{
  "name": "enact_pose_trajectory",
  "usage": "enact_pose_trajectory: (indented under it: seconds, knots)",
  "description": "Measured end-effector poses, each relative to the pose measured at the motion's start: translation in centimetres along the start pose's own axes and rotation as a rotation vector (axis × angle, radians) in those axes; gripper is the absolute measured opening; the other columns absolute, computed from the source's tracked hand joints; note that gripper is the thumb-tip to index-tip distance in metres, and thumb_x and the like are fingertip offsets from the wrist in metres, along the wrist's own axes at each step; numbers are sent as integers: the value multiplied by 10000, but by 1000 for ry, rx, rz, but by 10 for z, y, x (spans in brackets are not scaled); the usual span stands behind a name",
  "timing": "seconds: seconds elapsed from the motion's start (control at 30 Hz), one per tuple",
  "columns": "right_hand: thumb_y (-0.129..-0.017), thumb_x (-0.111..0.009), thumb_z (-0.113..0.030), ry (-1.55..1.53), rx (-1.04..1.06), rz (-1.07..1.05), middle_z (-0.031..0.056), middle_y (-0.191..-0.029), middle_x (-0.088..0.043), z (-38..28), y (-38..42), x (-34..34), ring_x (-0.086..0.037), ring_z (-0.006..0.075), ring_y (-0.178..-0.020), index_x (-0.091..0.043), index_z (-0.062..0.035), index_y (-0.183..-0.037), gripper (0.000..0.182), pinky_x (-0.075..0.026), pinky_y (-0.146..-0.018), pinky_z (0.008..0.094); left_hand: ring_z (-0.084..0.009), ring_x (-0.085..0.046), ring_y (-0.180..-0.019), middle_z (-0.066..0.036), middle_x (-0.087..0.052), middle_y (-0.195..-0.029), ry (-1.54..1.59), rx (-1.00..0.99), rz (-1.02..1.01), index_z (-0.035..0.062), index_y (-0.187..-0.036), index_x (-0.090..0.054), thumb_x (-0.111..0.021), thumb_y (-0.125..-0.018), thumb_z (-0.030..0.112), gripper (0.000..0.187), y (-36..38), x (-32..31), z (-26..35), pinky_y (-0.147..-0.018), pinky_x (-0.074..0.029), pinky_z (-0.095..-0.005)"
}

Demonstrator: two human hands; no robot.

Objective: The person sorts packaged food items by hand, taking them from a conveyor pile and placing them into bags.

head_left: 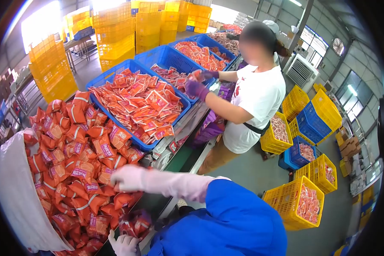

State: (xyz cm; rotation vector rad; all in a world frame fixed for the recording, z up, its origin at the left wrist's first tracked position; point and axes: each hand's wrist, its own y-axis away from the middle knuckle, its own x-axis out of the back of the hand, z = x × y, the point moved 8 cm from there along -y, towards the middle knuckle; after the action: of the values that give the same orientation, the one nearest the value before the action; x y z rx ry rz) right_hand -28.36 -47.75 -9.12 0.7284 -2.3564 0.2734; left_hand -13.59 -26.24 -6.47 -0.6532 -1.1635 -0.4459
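My right hand (130, 177), in a pale pink glove, is stretched over a big heap of small red snack packets (79, 164). Its fingers are smeared by motion, right above the heap's near edge. Lower down, my left hand (124, 245), gloved alike, has its thumb raised at the side of a see-through purplish plastic bag (135, 222). Red packets show inside this bag, and the left fingers are at its lower edge, partly cut off by the frame. White cloth (23, 192) borders the heap on the left.
Blue crates (132, 64) of flat red packets line the belt (185, 160). A co-worker (260, 85) in purple gloves handles packets there. Yellow crates (286, 209) of packets stand on the floor at right; tall yellow crate stacks (113, 34) rise behind.
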Motion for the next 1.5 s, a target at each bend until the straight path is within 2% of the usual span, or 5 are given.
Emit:
enact_pose_trajectory:
  seconds: [0.17,0.57,0.73,1.0,1.5]
  knots:
    - [-681,-877,-537,283,-467,-172,217,-1196,-719,198,-15,-82,-702,374,-1118,-400,-64,-1546,1095,-566,-909,483,-269,-649,-965,-60,-694,-904,14,267,-31,144,-957,-737,-717,-836,168,124,19,4,-12,-1147,-357,-562]
    - [-820,-766,-247,32,-246,222,267,-1064,-713,134,6,23,-691,444,-1030,-522,-4,-1342,626,-552,-905,488,-357,-592,-953,-139,-661,-979,249,225,180,19,-924,-616,-714,-807,90,169,-144,-24,6,-1147,-368,-558]
    - [-879,-804,-203,-964,-62,232,49,-1367,-639,120,152,144,-564,151,-1288,-475,-33,-1502,725,-461,-1080,344,-327,-609,-1066,-105,-670,-1076,326,-71,164,74,-1081,-692,-777,-795,158,309,-225,-52,47,-1074,-414,-524]
    - [-826,-843,-38,-930,-98,917,90,-1356,-666,121,309,258,-652,211,-1232,-531,-52,-1444,692,-530,-1041,382,-263,-584,-1235,-77,-636,-1284,153,-658,70,95,-1251,-656,-829,-721,268,584,-363,-127,196,-1085,-411,-510]
    - [-934,-619,-195,824,-430,-410,162,-1128,-751,135,185,107,-741,320,-1031,-728,-99,-1114,231,-583,-878,446,-200,-637,-774,-12,-596,-712,140,-585,131,148,-739,-662,-638,-767,156,38,-277,-130,130,-1044,-486,-450]
